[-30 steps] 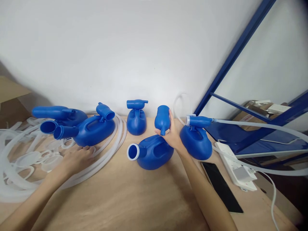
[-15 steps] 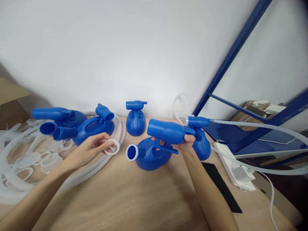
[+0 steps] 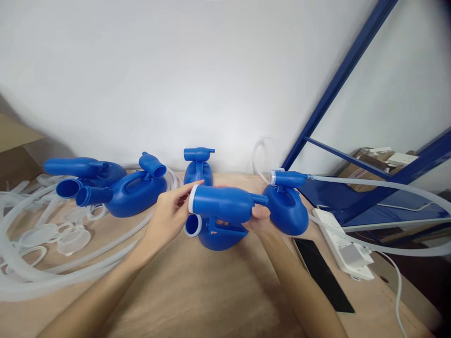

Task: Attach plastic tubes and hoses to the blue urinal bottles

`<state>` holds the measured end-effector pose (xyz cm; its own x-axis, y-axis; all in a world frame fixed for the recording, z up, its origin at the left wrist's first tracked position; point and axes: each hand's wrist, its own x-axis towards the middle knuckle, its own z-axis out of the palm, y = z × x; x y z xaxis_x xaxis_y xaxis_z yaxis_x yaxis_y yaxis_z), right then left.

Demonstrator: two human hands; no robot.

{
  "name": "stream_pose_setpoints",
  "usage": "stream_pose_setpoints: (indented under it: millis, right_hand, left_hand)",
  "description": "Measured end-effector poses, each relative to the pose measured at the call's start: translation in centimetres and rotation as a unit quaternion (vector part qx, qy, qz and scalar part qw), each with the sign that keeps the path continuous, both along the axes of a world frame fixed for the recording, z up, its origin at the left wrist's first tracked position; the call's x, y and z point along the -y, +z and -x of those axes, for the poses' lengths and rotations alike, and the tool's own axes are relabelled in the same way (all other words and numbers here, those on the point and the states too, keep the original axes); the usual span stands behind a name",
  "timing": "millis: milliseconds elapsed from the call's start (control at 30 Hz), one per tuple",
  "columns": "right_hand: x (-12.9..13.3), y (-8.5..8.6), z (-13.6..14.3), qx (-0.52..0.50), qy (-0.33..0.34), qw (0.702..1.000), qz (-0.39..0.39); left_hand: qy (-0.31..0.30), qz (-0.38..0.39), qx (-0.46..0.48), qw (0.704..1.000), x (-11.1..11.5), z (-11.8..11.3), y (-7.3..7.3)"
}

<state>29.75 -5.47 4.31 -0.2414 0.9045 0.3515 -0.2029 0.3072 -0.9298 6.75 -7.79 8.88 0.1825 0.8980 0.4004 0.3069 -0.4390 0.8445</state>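
Note:
A blue bottle-shaped plastic piece [image 3: 223, 203] with a narrow spout is gripped at its spout end by my right hand [image 3: 260, 219]. Over its wide left mouth sits a white ring [image 3: 192, 199], which the closed fingers of my left hand [image 3: 172, 211] hold against the rim. Just below and behind stands a blue plastic jug [image 3: 221, 240], its own neck fitted with another white ring [image 3: 193, 226]. The held piece covers much of that jug's top. My left fingertips are partly hidden behind the ring.
More blue jugs [image 3: 137, 195] stand at left and back. Clear tubing [image 3: 21, 279] and loose rings and caps [image 3: 73, 240] lie at left. At right are a jug with a tube [image 3: 287, 211], a black phone [image 3: 324, 274] and a white power strip [image 3: 343, 244].
My left hand has moved right, bringing the white ring from open space onto the mouth of the blue piece. My right hand has shifted the piece left and slightly down.

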Motion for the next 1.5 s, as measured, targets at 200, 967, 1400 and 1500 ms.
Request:
stream_pose_setpoints:
  millis: [200, 967, 1400, 1500]
  right_hand:
    - [1.5, 2.7, 1.2, -0.044, 0.038, 0.993, 0.1]
    - [5.9, 6.5, 1.2, 0.095, -0.096, 0.989, -0.057]
    - [-2.4, -1.5, 0.3, 0.149, -0.196, 0.967, -0.073]
    - [-2.1, -1.8, 0.1, 0.21, -0.232, 0.946, -0.079]
  left_hand:
    - [0.068, -0.029, 0.015, 0.997, 0.1, 0.1, -0.3]
    - [-0.102, -0.155, -0.011, 0.983, 0.0, 0.0, -2.0]
    - [-0.175, 0.016, -0.352, 0.92, -1.8, 1.8, -2.2]
    - [-0.146, 0.039, -0.401, 0.903, -1.8, 1.1, -1.6]
